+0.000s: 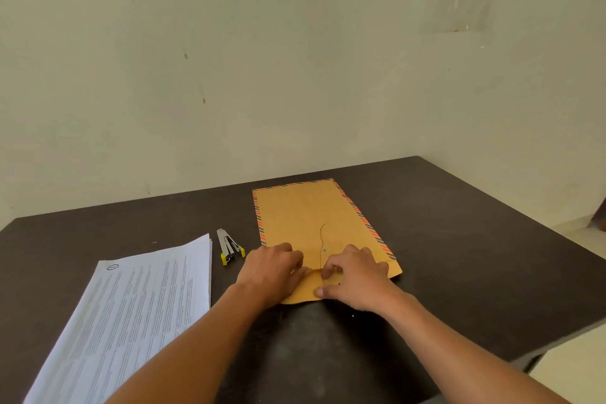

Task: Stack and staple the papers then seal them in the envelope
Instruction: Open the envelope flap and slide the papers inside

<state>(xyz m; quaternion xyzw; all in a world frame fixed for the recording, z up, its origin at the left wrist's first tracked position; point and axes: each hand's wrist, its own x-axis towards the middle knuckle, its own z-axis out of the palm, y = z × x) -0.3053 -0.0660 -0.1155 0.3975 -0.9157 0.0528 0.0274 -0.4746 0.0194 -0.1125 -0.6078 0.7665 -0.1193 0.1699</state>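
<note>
A brown envelope (305, 213) with striped red and black edges lies on the dark table, its flap end towards me. A thin string runs from its button clasp. My left hand (273, 267) and my right hand (355, 275) both rest on the flap end, fingers pinching at the flap's fold near the clasp. A stack of printed white papers (131, 315) lies to the left of the envelope. A small silver stapler (229, 248) with yellow tips sits between the papers and the envelope.
The dark table (459, 256) stands in a corner against pale walls. Its right edge runs diagonally past the envelope, with light floor beyond. Bare table surface lies to the right of the envelope and in front of me.
</note>
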